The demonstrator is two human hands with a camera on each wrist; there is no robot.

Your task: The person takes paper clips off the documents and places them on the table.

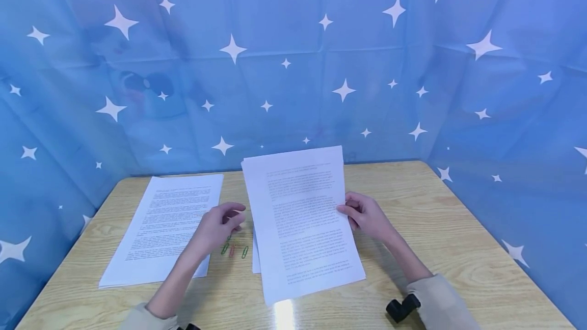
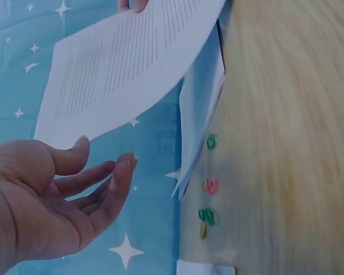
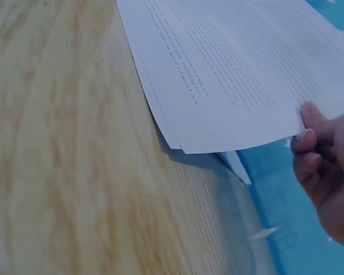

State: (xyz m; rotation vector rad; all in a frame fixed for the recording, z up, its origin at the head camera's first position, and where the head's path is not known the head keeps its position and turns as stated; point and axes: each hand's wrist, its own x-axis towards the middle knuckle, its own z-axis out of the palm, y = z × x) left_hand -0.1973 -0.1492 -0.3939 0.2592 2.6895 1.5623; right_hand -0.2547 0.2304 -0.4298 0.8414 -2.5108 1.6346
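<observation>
Printed sheets of paper [image 1: 304, 228] are held up over the table, their right edge pinched between the thumb and fingers of my right hand [image 1: 367, 215]. In the right wrist view, two lower corners of the held sheets [image 3: 218, 134] show slightly offset. My left hand [image 1: 217, 228] hovers just left of the sheets, fingers loosely bent and nothing in them; the left wrist view shows its palm [image 2: 63, 200] beside the paper's edge. More paper [image 1: 256, 258] lies beneath the raised sheets, mostly hidden by them. Several paper clips [image 1: 232, 251], green and pinkish-red, lie below my left hand.
A stack of printed pages [image 1: 169, 228] lies on the left side of the wooden table [image 1: 440, 228], partly behind my left forearm. A blue curtain with white stars [image 1: 293, 65] hangs behind the table and along its sides.
</observation>
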